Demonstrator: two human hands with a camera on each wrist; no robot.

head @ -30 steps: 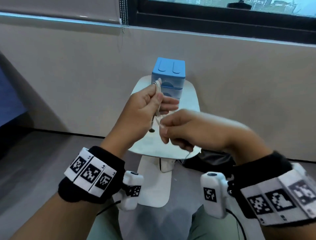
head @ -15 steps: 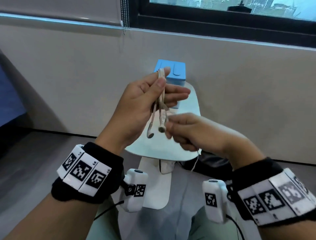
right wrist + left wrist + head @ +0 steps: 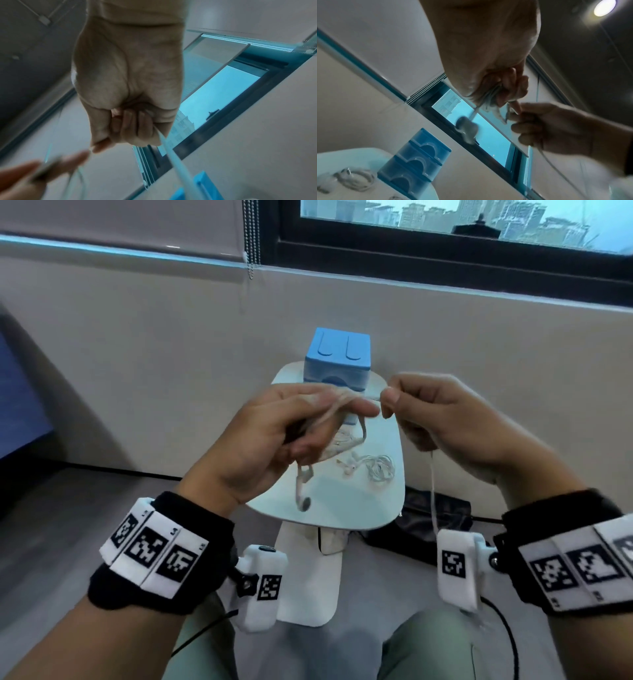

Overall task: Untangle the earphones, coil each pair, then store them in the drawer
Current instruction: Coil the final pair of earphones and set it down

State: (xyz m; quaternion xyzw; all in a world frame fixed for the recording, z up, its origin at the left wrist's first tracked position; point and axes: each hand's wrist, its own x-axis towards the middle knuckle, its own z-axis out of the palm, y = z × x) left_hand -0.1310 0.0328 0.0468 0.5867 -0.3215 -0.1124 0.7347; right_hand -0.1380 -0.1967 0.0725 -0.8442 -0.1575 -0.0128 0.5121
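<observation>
While left hand (image 3: 274,436) keeps cord loops (image 3: 337,402) wound round extended fingers mid-frame, right hand (image 3: 445,422) pinches free cord just rightward; cord runs horizontally between; drawer unit (image 3: 337,361) behind, upper centre.

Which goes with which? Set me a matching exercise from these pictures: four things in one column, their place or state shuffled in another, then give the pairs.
Things
1. left hand
2. right hand
3. earbuds
4. blue drawer unit

Place or state
A. stands at the far end of the table
B. pinches the free run of cable
C. dangle in the air
D. has cable looped over its fingers

Pairs: 1-D, 2-B, 3-C, 4-A
</observation>
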